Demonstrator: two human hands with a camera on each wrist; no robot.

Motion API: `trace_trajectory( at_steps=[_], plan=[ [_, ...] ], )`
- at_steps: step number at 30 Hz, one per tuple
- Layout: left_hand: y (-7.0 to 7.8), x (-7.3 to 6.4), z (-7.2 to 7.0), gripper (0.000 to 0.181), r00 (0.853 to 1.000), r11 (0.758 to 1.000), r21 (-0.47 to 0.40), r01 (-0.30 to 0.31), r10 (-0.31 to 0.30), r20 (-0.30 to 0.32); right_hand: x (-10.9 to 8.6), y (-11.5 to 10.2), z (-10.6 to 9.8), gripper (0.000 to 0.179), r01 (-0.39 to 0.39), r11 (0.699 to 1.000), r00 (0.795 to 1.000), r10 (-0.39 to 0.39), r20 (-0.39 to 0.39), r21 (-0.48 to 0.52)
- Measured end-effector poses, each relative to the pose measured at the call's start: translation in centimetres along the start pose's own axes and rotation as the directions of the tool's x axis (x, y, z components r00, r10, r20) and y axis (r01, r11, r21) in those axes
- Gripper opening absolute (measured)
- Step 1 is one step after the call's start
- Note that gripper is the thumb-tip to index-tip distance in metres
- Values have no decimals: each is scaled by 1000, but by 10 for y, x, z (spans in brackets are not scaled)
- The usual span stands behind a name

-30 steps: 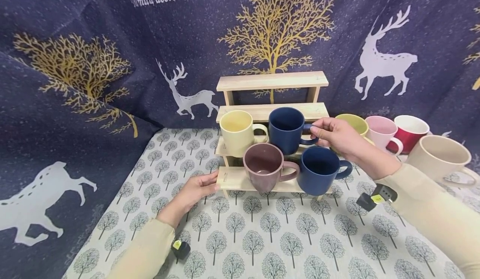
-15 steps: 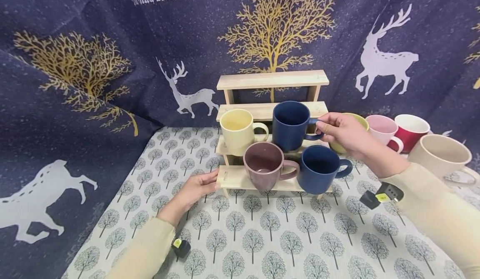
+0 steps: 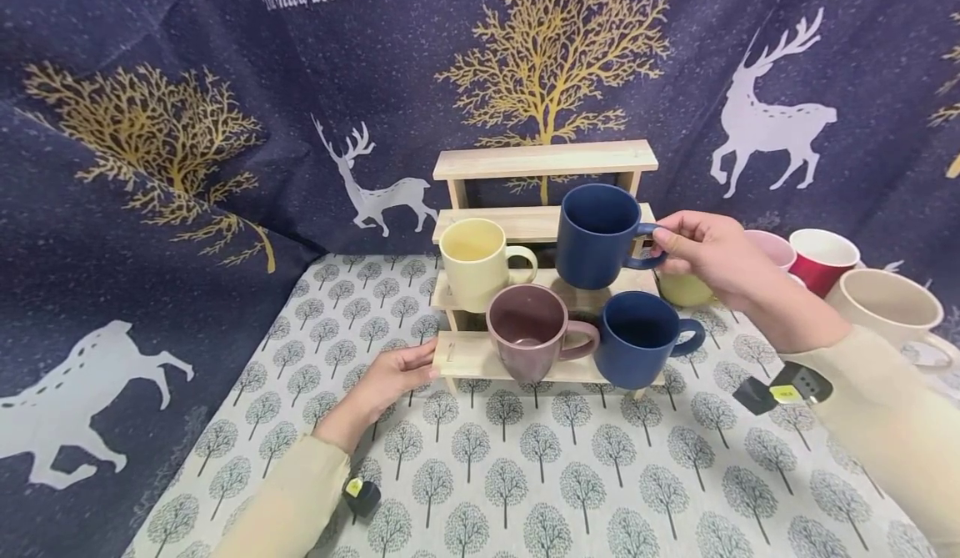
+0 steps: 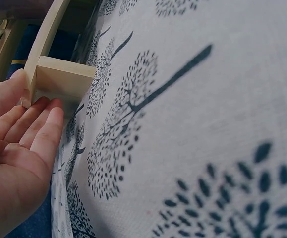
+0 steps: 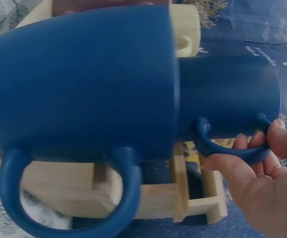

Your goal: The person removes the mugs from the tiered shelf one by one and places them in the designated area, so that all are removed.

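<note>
My right hand (image 3: 708,249) pinches the handle of a dark blue mug (image 3: 596,237), which is raised over the second step of a wooden tiered shelf (image 3: 543,158). In the right wrist view, thumb and fingers wrap that mug's handle (image 5: 232,151). At the left end of the bottom step, my left hand (image 3: 393,379) holds the board, thumb above and fingers below, as the left wrist view shows with the hand (image 4: 22,144). A pale yellow mug (image 3: 474,266) stands on the second step. On the bottom step are a mauve mug (image 3: 525,337) and another dark blue mug (image 3: 637,341).
Right of the shelf stand a yellow-green mug (image 3: 686,289), partly behind my right hand, a pink mug (image 3: 772,249), a red mug (image 3: 817,270) and a beige mug (image 3: 877,312). A tree-print cloth (image 3: 506,483) covers the table, and a dark deer-print curtain (image 3: 390,57) hangs behind.
The right hand has lifted the dark blue mug from beside the yellow mug, moving it up and right. It now covers more of the yellow-green mug. The left hand stays in place.
</note>
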State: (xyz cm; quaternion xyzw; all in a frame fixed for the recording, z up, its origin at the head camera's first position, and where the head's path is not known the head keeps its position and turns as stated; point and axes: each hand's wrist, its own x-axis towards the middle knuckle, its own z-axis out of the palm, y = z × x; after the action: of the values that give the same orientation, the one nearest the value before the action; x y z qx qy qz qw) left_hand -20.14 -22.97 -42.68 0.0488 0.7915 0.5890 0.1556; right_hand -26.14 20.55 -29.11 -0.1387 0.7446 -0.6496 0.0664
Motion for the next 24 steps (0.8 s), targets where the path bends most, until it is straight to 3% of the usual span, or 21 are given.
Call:
trace_trajectory(
  at_steps=[6,14,16,18,21,24],
  plan=[
    [2,1,1,60,1000,1000,13,0,0,2,-8,-4,-10,26,61,992,998,-59,-20,112],
    [3,1,1,60,1000,1000,26,-10,10,-9,-20,-7,-27,22,129,955,992,-121,-47,266],
    [3,1,1,60,1000,1000,29,-11,11,-11,-24,-8,-33,22,129,950,992,-120,-50,284],
    [3,1,1,60,1000,999,29,-14,15,-9,-28,-10,-38,24,88,972,995,-75,-67,220],
    [3,1,0,60,1000,1000,23,-14,14,-5,-34,-10,-46,25,66,972,996,-49,-81,225],
    [2,1,0,60,1000,999,31,-11,12,-9,-39,-6,-52,26,111,950,992,-90,-85,291]
  ],
)
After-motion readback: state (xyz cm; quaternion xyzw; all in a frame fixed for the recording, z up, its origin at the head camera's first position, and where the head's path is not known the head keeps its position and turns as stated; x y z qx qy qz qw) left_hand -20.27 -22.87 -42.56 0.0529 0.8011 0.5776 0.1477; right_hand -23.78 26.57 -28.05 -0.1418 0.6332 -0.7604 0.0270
